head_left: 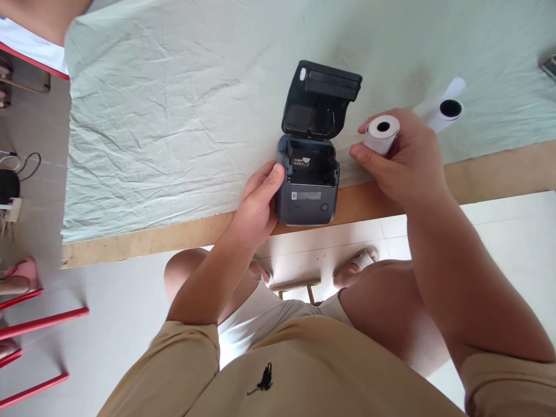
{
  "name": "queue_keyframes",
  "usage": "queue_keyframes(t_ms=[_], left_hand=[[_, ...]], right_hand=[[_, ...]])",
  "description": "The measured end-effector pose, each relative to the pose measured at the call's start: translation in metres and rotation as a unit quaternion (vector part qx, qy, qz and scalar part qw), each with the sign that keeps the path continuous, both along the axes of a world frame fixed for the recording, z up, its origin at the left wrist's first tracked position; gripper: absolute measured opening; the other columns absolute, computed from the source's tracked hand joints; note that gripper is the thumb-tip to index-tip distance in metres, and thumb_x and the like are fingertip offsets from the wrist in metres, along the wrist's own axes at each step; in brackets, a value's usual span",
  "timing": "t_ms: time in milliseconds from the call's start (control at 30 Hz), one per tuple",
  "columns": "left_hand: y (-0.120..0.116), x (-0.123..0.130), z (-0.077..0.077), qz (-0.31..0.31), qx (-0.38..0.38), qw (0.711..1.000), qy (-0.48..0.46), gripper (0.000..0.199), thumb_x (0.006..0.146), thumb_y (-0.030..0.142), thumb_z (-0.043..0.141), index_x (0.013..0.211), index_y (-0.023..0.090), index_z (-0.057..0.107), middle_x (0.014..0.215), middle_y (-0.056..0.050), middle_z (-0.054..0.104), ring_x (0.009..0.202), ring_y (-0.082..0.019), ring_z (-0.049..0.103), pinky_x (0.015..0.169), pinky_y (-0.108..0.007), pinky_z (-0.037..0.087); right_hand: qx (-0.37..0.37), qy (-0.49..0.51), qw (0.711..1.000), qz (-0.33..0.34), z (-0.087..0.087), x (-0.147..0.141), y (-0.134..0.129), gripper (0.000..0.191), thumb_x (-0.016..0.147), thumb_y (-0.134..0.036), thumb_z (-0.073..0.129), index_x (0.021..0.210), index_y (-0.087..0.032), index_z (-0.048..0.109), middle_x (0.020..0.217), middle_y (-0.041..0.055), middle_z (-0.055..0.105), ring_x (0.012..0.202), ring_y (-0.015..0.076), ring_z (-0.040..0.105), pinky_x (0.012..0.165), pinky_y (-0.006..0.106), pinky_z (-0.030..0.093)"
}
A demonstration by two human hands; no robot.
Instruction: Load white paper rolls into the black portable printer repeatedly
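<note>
A dark grey portable label printer (306, 205) is at the table's front edge with its lid (319, 95) swung up and its paper bay uncovered. The bay holds no roll that I can see. My left hand (259, 200) grips the printer's left side, thumb on the upper edge. To the right of the printer, my right hand (406, 153) is closed around a white paper roll (377, 143), its cored end facing up. Behind that hand lies a second paper roll (443, 119) with a loose strip hanging off it.
A wrinkled pale green cloth (174, 116) covers the table, leaving a wooden edge (143, 248) bare in front. Another person's arm (43, 17) reaches in at the top left. Red stool legs (47, 324) stand at the lower left. A dark object (549, 65) lies at the far right.
</note>
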State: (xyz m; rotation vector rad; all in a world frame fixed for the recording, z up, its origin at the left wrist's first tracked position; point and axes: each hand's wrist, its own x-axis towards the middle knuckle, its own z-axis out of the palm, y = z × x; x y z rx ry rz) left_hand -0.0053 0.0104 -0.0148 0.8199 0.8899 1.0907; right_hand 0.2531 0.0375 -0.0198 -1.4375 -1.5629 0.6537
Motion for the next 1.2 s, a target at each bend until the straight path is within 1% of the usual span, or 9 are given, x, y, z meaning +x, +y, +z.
queue_keyframes(t_ms=[233, 400, 467, 567, 700, 833, 967, 1133, 1200], left_hand=[[-0.002, 0.002, 0.004, 0.000, -0.010, 1.000, -0.002, 0.035, 0.097, 0.056, 0.093, 0.100, 0.022, 0.085, 0.122, -0.007, 0.092, 0.144, -0.040, 0.082, 0.113, -0.049, 0.075], [-0.003, 0.000, 0.004, -0.012, -0.022, 1.000, -0.015, 0.031, 0.098, 0.052, 0.092, 0.104, 0.023, 0.085, 0.119, -0.007, 0.092, 0.143, -0.039, 0.083, 0.114, -0.050, 0.075], [-0.003, -0.001, 0.004, -0.013, -0.025, 0.999, -0.015, 0.030, 0.098, 0.051, 0.092, 0.105, 0.023, 0.085, 0.120, -0.007, 0.092, 0.143, -0.038, 0.083, 0.114, -0.049, 0.075], [-0.003, -0.001, 0.005, -0.014, -0.028, 0.999, -0.012, 0.032, 0.097, 0.053, 0.092, 0.105, 0.023, 0.084, 0.123, -0.008, 0.092, 0.145, -0.040, 0.081, 0.114, -0.051, 0.076], [-0.003, 0.000, 0.005, -0.013, -0.023, 1.000, -0.002, 0.036, 0.098, 0.057, 0.092, 0.104, 0.022, 0.083, 0.125, -0.009, 0.091, 0.149, -0.042, 0.079, 0.116, -0.053, 0.075], [-0.003, 0.001, 0.005, -0.004, -0.019, 1.000, 0.010, 0.036, 0.098, 0.057, 0.091, 0.103, 0.022, 0.083, 0.126, -0.008, 0.091, 0.153, -0.041, 0.076, 0.120, -0.053, 0.073], [-0.003, 0.002, 0.005, 0.005, -0.007, 1.000, 0.012, 0.033, 0.098, 0.054, 0.091, 0.101, 0.022, 0.084, 0.127, -0.007, 0.092, 0.157, -0.040, 0.074, 0.122, -0.051, 0.072], [-0.003, 0.002, 0.005, 0.002, -0.007, 1.000, 0.005, 0.028, 0.100, 0.050, 0.090, 0.101, 0.023, 0.084, 0.126, -0.005, 0.092, 0.156, -0.038, 0.075, 0.124, -0.049, 0.071], [-0.003, 0.002, 0.006, 0.001, -0.009, 1.000, 0.006, 0.029, 0.099, 0.051, 0.091, 0.100, 0.023, 0.083, 0.126, -0.006, 0.092, 0.155, -0.038, 0.076, 0.124, -0.050, 0.071]], right_hand=[[-0.039, -0.103, 0.993, -0.031, -0.004, 0.002, -0.003, 0.062, 0.080, -0.024, 0.097, 0.133, -0.033, 0.065, 0.117, 0.0065, 0.084, 0.114, 0.0369, 0.080, 0.111, 0.067, 0.063], [0.257, -0.136, 0.952, -0.097, -0.006, 0.035, -0.004, 0.034, 0.094, -0.022, 0.078, 0.128, -0.028, 0.075, 0.124, 0.0098, 0.077, 0.117, 0.0327, 0.076, 0.101, 0.054, 0.060], [0.293, -0.168, 0.931, -0.142, -0.018, 0.057, 0.005, 0.039, 0.090, -0.018, 0.078, 0.128, -0.027, 0.075, 0.125, 0.0108, 0.073, 0.115, 0.0328, 0.074, 0.092, 0.051, 0.058], [0.178, -0.187, 0.938, -0.233, -0.037, 0.077, 0.019, 0.064, 0.075, -0.013, 0.092, 0.133, -0.026, 0.069, 0.138, 0.0138, 0.067, 0.117, 0.0328, 0.073, 0.089, 0.050, 0.058], [0.023, -0.156, 0.957, -0.245, -0.037, 0.071, 0.021, 0.086, 0.064, 0.003, 0.091, 0.138, -0.029, 0.060, 0.122, 0.0059, 0.069, 0.101, 0.0245, 0.071, 0.088, 0.045, 0.058], [0.020, -0.134, 0.977, -0.167, -0.024, 0.058, 0.011, 0.080, 0.073, 0.007, 0.074, 0.143, -0.028, 0.059, 0.118, 0.0033, 0.072, 0.090, 0.0187, 0.065, 0.081, 0.039, 0.056], [0.008, -0.187, 0.973, -0.135, -0.021, 0.062, 0.010, 0.054, 0.075, 0.001, 0.080, 0.122, -0.025, 0.074, 0.129, 0.0091, 0.069, 0.114, 0.0257, 0.071, 0.091, 0.044, 0.061], [0.029, -0.145, 0.984, -0.101, -0.029, 0.074, 0.010, 0.079, 0.077, -0.001, 0.073, 0.150, -0.029, 0.063, 0.127, 0.0059, 0.072, 0.107, 0.0232, 0.072, 0.091, 0.045, 0.063], [0.029, -0.159, 0.981, -0.105, -0.030, 0.074, 0.009, 0.074, 0.078, -0.004, 0.072, 0.146, -0.029, 0.066, 0.130, 0.0073, 0.072, 0.111, 0.0245, 0.073, 0.092, 0.046, 0.063]])
